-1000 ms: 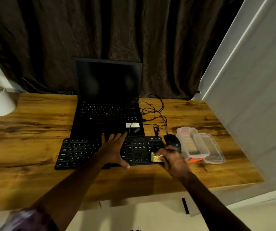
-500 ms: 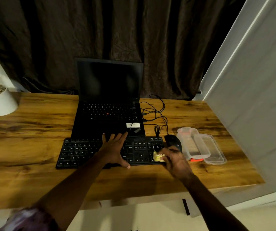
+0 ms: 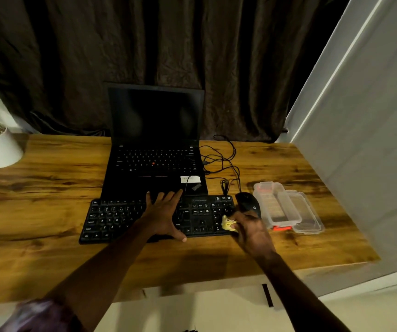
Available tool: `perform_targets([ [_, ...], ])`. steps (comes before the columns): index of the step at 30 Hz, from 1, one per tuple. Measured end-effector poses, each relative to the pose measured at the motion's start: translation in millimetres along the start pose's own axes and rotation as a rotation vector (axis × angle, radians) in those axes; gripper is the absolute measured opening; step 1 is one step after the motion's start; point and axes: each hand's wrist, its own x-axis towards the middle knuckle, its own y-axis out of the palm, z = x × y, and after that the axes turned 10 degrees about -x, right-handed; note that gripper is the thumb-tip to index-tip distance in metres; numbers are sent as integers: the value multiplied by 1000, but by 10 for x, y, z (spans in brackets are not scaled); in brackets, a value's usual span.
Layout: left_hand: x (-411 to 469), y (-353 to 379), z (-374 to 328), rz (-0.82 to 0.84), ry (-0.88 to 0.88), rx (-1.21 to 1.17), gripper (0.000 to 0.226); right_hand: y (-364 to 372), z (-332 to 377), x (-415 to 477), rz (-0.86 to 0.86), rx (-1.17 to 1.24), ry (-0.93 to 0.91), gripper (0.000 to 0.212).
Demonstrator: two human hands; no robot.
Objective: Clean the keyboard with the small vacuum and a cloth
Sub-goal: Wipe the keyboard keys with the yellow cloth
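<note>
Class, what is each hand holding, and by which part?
The right hand pinches the yellow cloth by its right end. The left hand lies flat on the keyboard, holding nothing.

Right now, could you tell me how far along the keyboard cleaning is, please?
Done: whether vacuuming happened cannot be told. In hand: the left hand lies flat on the keyboard while the right hand holds a yellow cloth at its right end, beside the mouse. Left: probably wiping the keys further left.
</note>
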Motion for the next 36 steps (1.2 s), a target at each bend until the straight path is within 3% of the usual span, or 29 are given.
perform_targets([
  [3, 12, 8, 2, 2, 1, 8, 149, 17, 168, 13, 23, 7, 16, 33],
  [8, -2, 3, 10, 3, -2, 14, 148, 74, 439, 66, 67, 28, -133, 35],
  [17, -15, -33, -12, 9, 8, 22, 147, -35, 129, 80, 39, -3, 63, 35],
  [21, -13, -21, -23, 12, 7, 25, 146, -13, 251, 105, -131, 268, 117, 23],
  [25, 3, -42, -138, -2, 97, 28, 139, -49, 312, 139, -179, 621, 170, 21],
  [27, -10, -75, -284, -46, 192, -108, 121, -42, 290, 154, -172, 795, 186, 18],
  [32, 6, -53, -713, -37, 269, -892, 72, -70, 263, 163, -83, 1298, 263, 28],
  [36, 38, 1, -918, -32, 230, -1116, 54, -165, 222, 141, -19, 1494, 324, 35],
])
